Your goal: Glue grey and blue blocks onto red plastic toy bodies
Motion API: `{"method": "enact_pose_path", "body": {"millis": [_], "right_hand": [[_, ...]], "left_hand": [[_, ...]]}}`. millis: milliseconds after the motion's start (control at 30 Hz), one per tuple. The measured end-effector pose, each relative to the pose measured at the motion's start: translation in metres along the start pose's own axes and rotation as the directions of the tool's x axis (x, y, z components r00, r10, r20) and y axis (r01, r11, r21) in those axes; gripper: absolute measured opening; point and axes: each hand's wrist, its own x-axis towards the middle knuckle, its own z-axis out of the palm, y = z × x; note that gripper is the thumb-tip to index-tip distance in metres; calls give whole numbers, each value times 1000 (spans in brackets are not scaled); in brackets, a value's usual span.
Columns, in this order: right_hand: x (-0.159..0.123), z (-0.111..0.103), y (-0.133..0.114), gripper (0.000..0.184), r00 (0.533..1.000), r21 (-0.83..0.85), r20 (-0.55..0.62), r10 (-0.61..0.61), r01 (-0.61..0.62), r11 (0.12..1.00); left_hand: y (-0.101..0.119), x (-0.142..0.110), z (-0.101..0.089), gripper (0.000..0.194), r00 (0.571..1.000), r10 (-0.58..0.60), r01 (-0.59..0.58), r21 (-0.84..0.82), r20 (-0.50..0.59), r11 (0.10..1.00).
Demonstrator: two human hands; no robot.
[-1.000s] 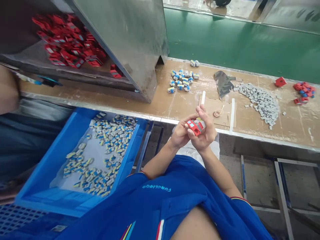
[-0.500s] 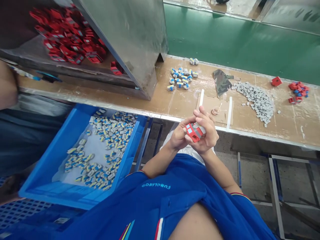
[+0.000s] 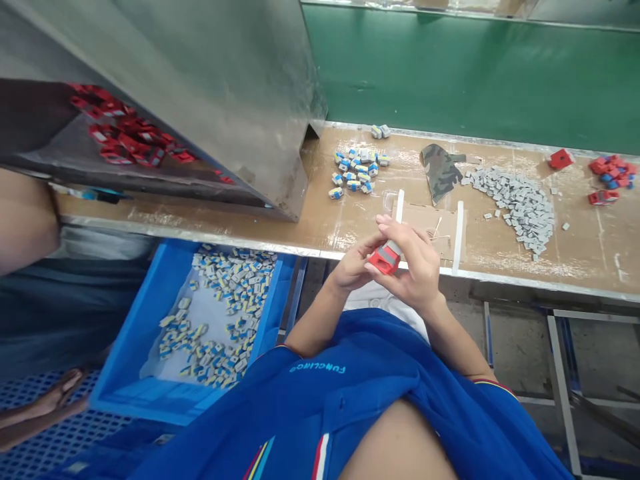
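Both my hands hold one red toy vehicle (image 3: 384, 260) with a grey part on it, just over the bench's front edge. My left hand (image 3: 354, 265) grips its left side. My right hand (image 3: 416, 261) wraps round its right side, with the fingers over the top; they hide part of the toy. Beyond my hands lies a cardboard sheet (image 3: 440, 223) with white strips, and a thin cord (image 3: 436, 233) on it. Small grey pieces (image 3: 520, 207) are heaped to the right. White, blue and yellow parts (image 3: 357, 167) lie in a group to the left.
A blue bin (image 3: 130, 347) of similar white, blue and yellow parts stands at lower left, beside a seated person (image 3: 65, 307). A metal housing (image 3: 240, 100) with red toy bodies (image 3: 130, 137) rises at left. Camouflage cloth (image 3: 440, 173) and red toys (image 3: 613, 173) lie on the bench.
The red toy has turned in my hands, so its blue-white window patch no longer shows. My right fingers have closed further over it. The camera view has shifted.
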Motion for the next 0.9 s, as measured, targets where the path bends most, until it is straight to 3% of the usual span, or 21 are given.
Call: {"method": "enact_pose_path", "body": {"millis": [67,133,233,333,400,500,533,567,633,700,767,833,900], "right_hand": [[7,-12,3,46,981,3,184,52,-53,999],[14,-19,7,48,939,0,330,94,-100,995],[26,-24,12,57,904,21,413,115,-135,991],[35,-39,16,77,904,40,410,124,-153,987],[34,-59,23,86,924,54,349,155,-185,981],[10,-91,49,77,945,36,101,311,-316,948],[-4,-99,63,67,922,11,3,387,-387,922],[-22,-104,78,57,881,-5,-62,469,-470,883],[-62,-107,111,48,762,-39,-154,629,-640,767],[-102,-102,138,49,620,-46,-206,757,-779,626],[-133,-95,153,57,505,4,-194,841,-857,516],[-150,-89,158,58,418,46,-230,879,-897,439],[-155,-84,159,57,386,46,-259,885,-911,411]], "left_hand": [[14,6,-9,81,990,0,-24,173,138,985],[26,9,-14,90,977,-51,-15,307,206,952],[41,7,-12,90,980,-143,76,401,139,913],[57,21,-7,77,986,-162,126,441,44,889],[72,57,-7,64,992,-122,100,489,13,867],[101,156,-9,40,999,-6,24,603,-32,797],[111,196,-9,30,996,47,13,669,-72,744],[121,235,-8,25,977,155,32,815,-149,578],[135,305,-3,22,954,254,112,976,-159,188],[144,355,4,32,951,279,111,989,-133,96],[149,383,12,41,956,270,102,994,-111,47],[152,396,18,43,961,258,110,994,-105,-5],[154,400,25,43,960,253,136,989,-118,-54]]}}
